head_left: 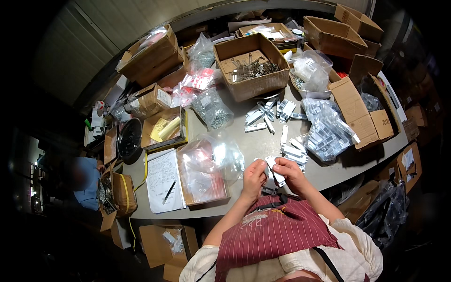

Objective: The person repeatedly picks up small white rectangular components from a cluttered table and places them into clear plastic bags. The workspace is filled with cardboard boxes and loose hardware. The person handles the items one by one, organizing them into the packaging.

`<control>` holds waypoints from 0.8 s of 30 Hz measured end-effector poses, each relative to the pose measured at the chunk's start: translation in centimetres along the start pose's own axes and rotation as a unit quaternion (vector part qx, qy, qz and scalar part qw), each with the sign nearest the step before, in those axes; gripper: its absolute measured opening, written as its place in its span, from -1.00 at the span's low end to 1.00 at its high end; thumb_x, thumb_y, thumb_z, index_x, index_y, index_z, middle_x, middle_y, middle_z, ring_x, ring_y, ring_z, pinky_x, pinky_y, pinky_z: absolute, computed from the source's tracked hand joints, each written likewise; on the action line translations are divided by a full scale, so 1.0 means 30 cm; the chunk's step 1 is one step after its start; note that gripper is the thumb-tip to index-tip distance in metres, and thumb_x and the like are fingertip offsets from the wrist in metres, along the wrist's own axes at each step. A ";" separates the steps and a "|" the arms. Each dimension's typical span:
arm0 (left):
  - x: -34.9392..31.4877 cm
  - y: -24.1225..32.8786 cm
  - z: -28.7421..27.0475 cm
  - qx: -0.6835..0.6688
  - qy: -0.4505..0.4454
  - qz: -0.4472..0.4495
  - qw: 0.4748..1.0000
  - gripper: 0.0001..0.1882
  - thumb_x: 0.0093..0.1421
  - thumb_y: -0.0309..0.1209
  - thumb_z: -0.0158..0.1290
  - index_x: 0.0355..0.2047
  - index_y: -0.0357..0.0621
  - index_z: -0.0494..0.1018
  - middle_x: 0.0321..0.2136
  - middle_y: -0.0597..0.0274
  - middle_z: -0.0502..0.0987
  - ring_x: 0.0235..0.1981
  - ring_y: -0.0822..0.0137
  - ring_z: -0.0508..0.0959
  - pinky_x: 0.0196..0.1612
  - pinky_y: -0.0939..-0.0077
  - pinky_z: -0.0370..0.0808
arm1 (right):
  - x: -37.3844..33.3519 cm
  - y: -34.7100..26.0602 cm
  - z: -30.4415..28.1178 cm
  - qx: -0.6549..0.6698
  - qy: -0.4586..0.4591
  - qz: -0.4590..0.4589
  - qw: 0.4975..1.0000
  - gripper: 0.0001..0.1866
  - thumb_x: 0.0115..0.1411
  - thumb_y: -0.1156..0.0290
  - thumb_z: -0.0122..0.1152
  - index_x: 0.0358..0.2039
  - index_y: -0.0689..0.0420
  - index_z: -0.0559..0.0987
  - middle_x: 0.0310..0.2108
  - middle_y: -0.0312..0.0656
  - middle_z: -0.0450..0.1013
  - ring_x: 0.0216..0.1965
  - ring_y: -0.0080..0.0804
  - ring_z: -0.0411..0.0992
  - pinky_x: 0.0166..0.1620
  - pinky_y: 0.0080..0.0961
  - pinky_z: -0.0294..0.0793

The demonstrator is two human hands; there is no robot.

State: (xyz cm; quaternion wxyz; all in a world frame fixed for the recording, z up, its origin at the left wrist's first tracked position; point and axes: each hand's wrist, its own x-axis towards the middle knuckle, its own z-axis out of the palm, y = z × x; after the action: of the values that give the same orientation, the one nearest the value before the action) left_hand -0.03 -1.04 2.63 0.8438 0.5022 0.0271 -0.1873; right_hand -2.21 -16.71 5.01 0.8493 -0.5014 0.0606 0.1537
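Observation:
Near the table's front edge, my right hand (291, 175) pinches a slim white rectangular piece (278, 177) that looks like a plastic housing. Close beside it, my left hand (254, 178) is closed, its fingertips near the white piece; what they grip is too small to make out. Just past my right hand lies a stack of similar white pieces (294, 152). More loose white pieces (256, 115) lie scattered farther back. To the right, a clear plastic bag (330, 134) is full of them.
An open carton of metal parts (252, 86) stands at the back. On the left are a bag of screws (213, 110), a box with clear bags (206, 188), handwritten paper with a pen (164, 176) and a black round dish (129, 140). Another person (87, 181) is at far left.

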 end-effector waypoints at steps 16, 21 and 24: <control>0.078 0.549 -0.318 0.239 0.245 0.215 0.915 -0.77 0.25 -0.39 -0.07 -0.52 -0.15 0.47 -0.66 0.37 0.36 -0.71 0.56 0.22 -0.63 0.69 0.04 | 0.335 -0.012 -0.284 -0.702 0.182 -0.195 0.661 -0.66 0.21 0.14 0.18 -0.35 0.22 0.59 -0.47 0.04 0.56 -0.42 0.03 0.55 -0.31 -0.14 0.52; 0.144 0.465 -0.399 0.667 0.203 0.090 0.711 -0.74 0.22 -0.36 0.01 -0.28 -0.34 0.55 -0.41 -0.06 0.60 -0.35 -0.03 0.60 -0.23 0.22 0.49 | 0.428 -0.011 -0.343 -0.752 0.226 -0.126 0.606 -0.58 0.12 0.12 0.27 -0.38 0.31 0.54 -0.48 0.12 0.55 -0.37 0.09 0.56 -0.28 -0.09 0.56; 0.148 0.412 -0.448 0.669 0.214 0.156 0.694 -0.79 0.23 -0.44 -0.01 -0.26 -0.31 0.56 -0.34 -0.02 0.61 -0.29 -0.06 0.59 -0.16 0.20 0.49 | 0.445 0.008 -0.388 -0.712 0.217 -0.130 0.655 -0.60 0.05 0.13 0.30 -0.35 0.27 0.54 -0.49 0.04 0.56 -0.42 0.00 0.56 -0.33 -0.17 0.55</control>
State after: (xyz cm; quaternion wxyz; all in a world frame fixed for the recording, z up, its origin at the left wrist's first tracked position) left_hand 10.24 14.47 5.29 0.2734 0.9576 -0.0047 0.0911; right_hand 10.94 -24.07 -4.31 0.2061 -0.9743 0.0494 -0.0759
